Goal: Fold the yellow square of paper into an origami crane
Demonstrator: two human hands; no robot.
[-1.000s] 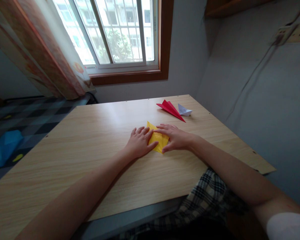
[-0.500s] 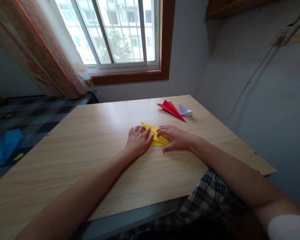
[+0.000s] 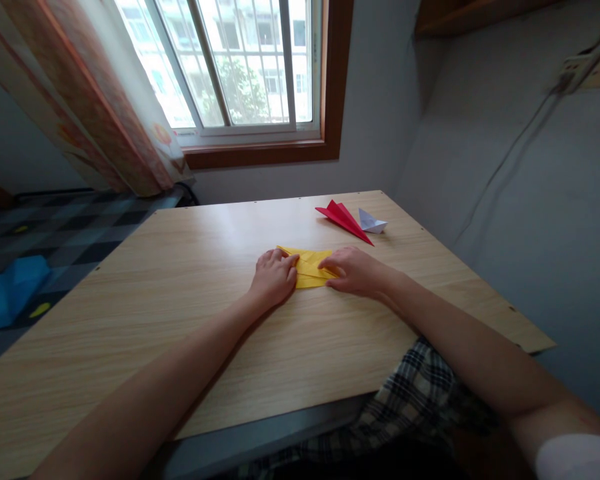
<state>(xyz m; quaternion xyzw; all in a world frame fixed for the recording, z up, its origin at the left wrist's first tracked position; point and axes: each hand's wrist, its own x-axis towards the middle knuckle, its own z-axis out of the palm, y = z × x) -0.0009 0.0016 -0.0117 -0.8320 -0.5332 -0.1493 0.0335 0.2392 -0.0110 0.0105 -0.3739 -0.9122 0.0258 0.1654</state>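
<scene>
A folded sheet of yellow paper point(image 3: 310, 268) lies on the wooden table in front of me, with crease lines and layered flaps across it. My left hand point(image 3: 274, 275) grips its left end, thumb resting on top and fingers curled at the far left corner. At the opposite end, my right hand point(image 3: 355, 270) has the right edge between thumb and fingers. Both hands rest low at the tabletop, and their fingers cover the two ends of the paper.
Beyond the paper, a red paper plane point(image 3: 344, 220) lies beside a small white paper boat point(image 3: 373, 221). A blue folded paper piece point(image 3: 13, 293) is on the checked bedcover point(image 3: 95, 213) to the left. The light wooden table point(image 3: 220, 240) meets the wall under the window.
The yellow paper now lies straighter and shows a wider flat face between my hands. My left hand has shifted slightly left, and my right fingers have closed on the right edge.
</scene>
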